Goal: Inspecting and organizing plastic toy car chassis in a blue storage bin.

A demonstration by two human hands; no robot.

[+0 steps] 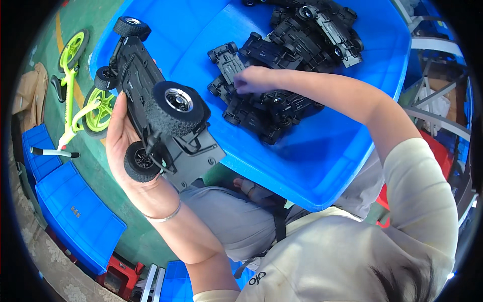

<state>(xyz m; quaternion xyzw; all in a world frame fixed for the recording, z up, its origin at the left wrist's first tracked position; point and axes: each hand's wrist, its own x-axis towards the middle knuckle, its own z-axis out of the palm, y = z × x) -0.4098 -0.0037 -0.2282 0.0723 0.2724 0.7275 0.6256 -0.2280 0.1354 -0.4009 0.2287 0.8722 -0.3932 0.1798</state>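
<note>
A black toy car chassis [135, 80] with four chunky treaded wheels is held up over the left rim of the bin, underside toward me. My left hand [118, 133] is closed around its left side, the far fingers hidden behind it. Inside the blue plastic bin [166, 30] lies a heap of smaller black and grey toy car chassis [297, 43]. At the heap's left edge my right hand [254, 79] has its fingers curled down on a grey chassis [230, 64], which lies among the others.
A yellow-green balance bike [70, 98] lies on the green floor at the left. Blue boxes [78, 211] and a red stool [119, 277] stand at lower left. Metal frames [435, 95] rise at the right. The bin's near corner overhangs my lap.
</note>
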